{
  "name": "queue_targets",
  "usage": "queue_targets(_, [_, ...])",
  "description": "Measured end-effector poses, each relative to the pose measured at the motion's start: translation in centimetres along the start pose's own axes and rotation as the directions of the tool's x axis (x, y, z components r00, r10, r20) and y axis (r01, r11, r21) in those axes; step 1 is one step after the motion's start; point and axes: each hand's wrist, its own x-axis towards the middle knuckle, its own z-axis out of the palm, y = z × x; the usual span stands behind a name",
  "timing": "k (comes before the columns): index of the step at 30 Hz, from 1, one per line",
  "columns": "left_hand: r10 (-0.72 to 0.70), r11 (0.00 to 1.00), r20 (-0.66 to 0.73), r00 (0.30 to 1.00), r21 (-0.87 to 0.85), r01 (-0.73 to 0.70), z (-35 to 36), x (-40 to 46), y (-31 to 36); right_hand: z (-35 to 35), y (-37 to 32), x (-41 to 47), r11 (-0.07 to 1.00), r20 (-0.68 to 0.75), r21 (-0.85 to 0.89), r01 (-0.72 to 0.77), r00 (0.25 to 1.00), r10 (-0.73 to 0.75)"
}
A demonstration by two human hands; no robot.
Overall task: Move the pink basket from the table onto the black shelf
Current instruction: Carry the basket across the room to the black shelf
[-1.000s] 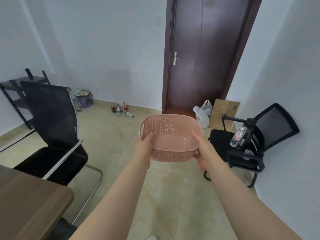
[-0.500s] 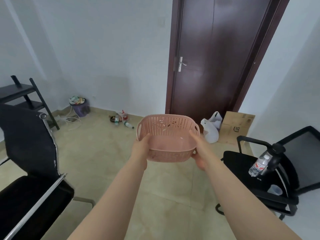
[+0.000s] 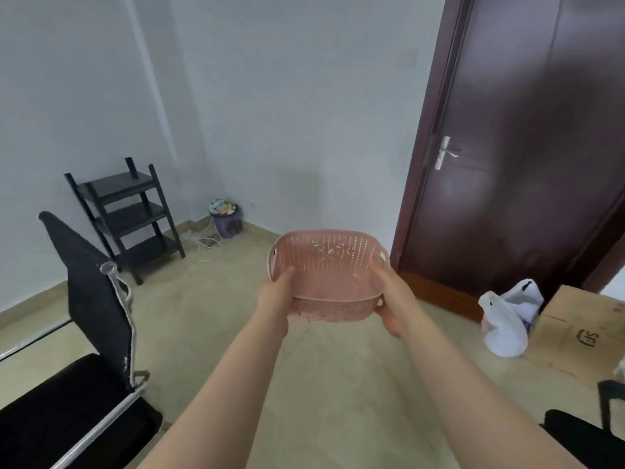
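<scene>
Pink perforated plastic, empty: the pink basket (image 3: 326, 277) is hanging in the air out in front of me, level and mouth up, over bare floor. I am gripping it at both short ends, my left hand (image 3: 275, 294) curled around the near left corner with the thumb on the rim, my right hand (image 3: 394, 304) wrapped around the right end, fingers underneath.

I am turning left as I carry it. A second ago the black shelf (image 3: 126, 216) was only a sliver at the left edge, half hidden behind the chair (image 3: 89, 292); now all three of its tiers are showing against the wall, well apart from the basket and beyond the chair back. The table has dropped out of sight, so the lift is done and I judge I am mid-carry, with a clear path past the chair. The door (image 3: 527, 147) is sliding off to my right.
</scene>
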Motion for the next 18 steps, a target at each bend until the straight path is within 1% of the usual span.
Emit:
queue_targets(6, [0.005,0.998,-0.094,0.996,-0.069,-0.011,4.3,7.0,3.5,0.8,-3.9,10.4,0.998,0.117,-0.057,-0.012,0.993,0.018])
queue_targets(9, [-0.020,0.995,-0.146,0.989,-0.095,0.006,5.1,9.7,5.0,1.8,-5.1,14.3,0.996,0.172,-0.083,-0.029,0.984,0.043])
queue_targets(12, [-0.013,0.994,-0.186,0.983,-0.108,-0.008,5.7,12.5,6.8,3.1,-6.0,17.9,0.996,0.222,-0.085,-0.033,0.974,0.051])
queue_targets(18, [-0.017,0.993,-0.217,0.976,-0.117,-0.009,7.4,19.8,9.2,5.4,-7.2,25.6,0.996,0.260,-0.088,-0.030,0.964,0.052])
